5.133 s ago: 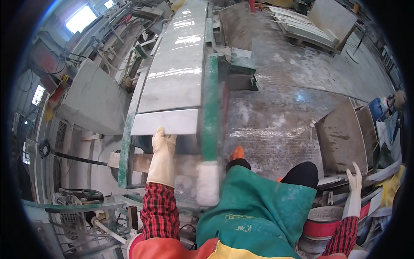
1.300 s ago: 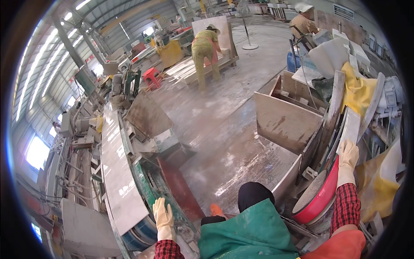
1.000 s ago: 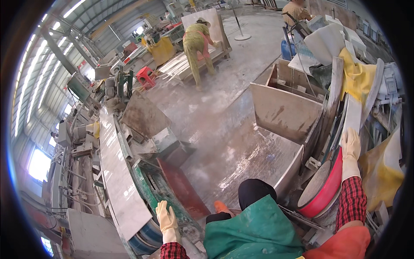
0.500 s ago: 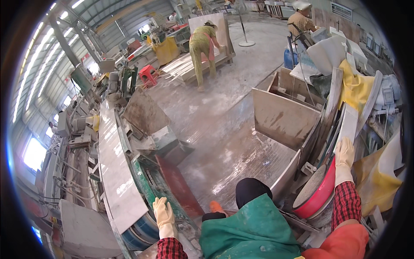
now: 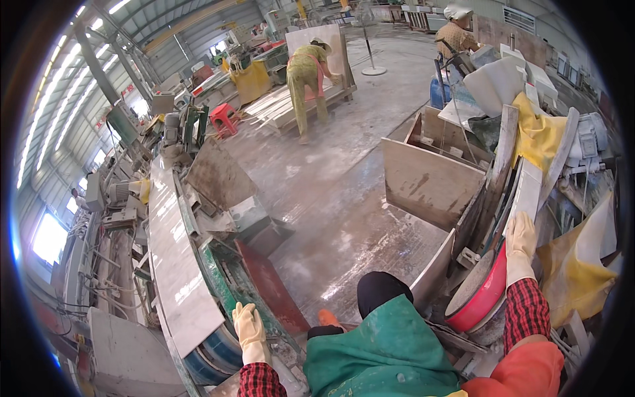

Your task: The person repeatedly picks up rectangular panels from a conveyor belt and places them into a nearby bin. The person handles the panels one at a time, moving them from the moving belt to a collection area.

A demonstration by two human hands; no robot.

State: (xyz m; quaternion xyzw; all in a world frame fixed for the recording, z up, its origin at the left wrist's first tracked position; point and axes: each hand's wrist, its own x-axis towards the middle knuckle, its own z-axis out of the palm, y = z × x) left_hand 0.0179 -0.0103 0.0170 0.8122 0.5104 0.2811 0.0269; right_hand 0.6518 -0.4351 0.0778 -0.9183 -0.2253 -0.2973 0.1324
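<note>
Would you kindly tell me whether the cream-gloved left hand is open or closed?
The cream-gloved left hand is open: its fingers are extended, gripping nothing visible. Whether it touches the green metal frame, I cannot tell.

Right hand point(image 5: 521, 243): palm hidden; contact with white strip point(image 5: 527, 185) likely, not certain.

Open floor point(image 5: 331, 228) between conveyor point(image 5: 213, 263) and panel point(image 5: 430, 182)
</note>
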